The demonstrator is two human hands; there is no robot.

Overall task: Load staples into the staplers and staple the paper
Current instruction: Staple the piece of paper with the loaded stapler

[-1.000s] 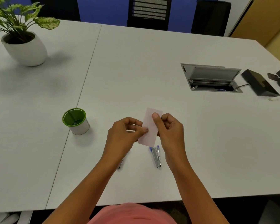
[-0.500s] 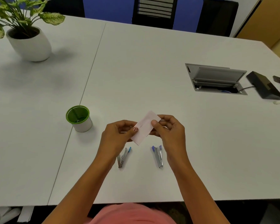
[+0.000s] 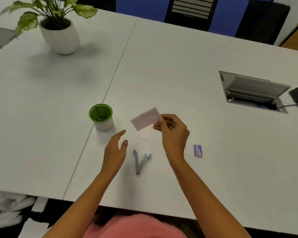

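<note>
**Paper pinched in the right hand, left hand free**

The right hand (image 3: 172, 133) holds a small white paper (image 3: 145, 119) by its right end. The thumb and curled fingers (image 3: 157, 124) pinch that edge. The slip is tilted, its left end lower, and it sits above the tabletop (image 3: 179, 66), a little right of the cup (image 3: 101, 117).

The left hand (image 3: 115, 150) holds nothing. It hovers low over the tabletop with its fingers (image 3: 120, 133) straight and relaxed, pointing away from the person, and it is apart from the paper.

Just right of the left wrist, between the two forearms, blue-tipped metal stapler parts (image 3: 139, 161) lie flat in a V that meets at the near end. Whether this is one stapler opened out or two touching, I cannot tell.

A small blue box (image 3: 198, 150) lies right of the right wrist. The green-rimmed cup stands upright to the left. A potted plant (image 3: 60, 36) is at the far left, and an open cable hatch (image 3: 253, 91) is at the far right.
</note>
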